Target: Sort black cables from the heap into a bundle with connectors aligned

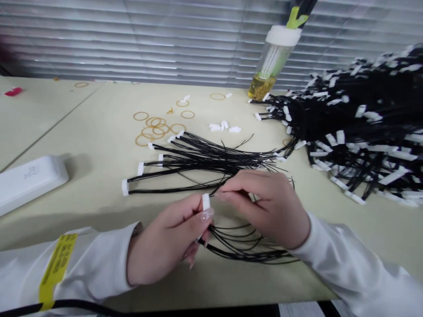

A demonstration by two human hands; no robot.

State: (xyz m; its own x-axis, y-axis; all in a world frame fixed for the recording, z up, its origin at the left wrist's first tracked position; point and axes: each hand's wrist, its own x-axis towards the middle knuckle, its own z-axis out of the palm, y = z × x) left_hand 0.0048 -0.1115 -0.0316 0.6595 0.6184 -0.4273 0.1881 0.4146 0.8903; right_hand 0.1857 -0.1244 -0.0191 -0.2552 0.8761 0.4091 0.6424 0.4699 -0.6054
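Observation:
My left hand (pixel 168 240) pinches a white connector (pixel 206 202), held upright between thumb and fingers. Black wires (pixel 238 252) run from it to the right, beneath my other hand. My right hand (pixel 264 202) is just right of the connector, its thumb and index finger pinched on the end of a thin black wire (pixel 213 193) near the connector's top. Behind both hands lie several black wire bundles (pixel 198 165) with white connectors at their left ends; their right ends are partly hidden by my right hand.
A large pile of black cables (pixel 350 110) with white connectors fills the right side. Yellow rubber bands (pixel 155 127) and small white pieces (pixel 224 126) lie behind the bundles. A bottle (pixel 274 61) stands near the blinds; a white case (pixel 33 180) is at left.

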